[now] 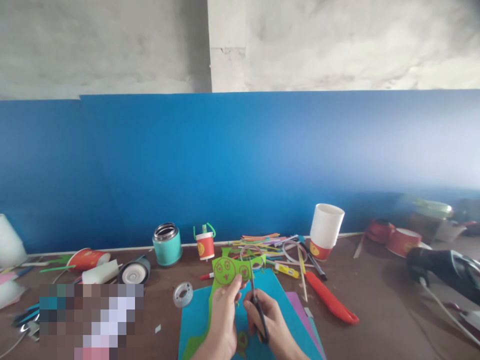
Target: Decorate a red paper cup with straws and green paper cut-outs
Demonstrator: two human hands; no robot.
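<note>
Bright green paper sheet with drawn round face pinched by left hand, near flat blue sheet's far edge; black-handled metal scissors gripped by right hand. Paper should be turned into blades, thumb kept clear.

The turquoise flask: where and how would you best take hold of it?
I'd grip the turquoise flask around the middle of its body, coming from the near side. It stands upright, its rounded front is unblocked, and the blue board rises behind it. The top is open, so I'd avoid the metal rim and keep it level, in case something is inside.
</note>
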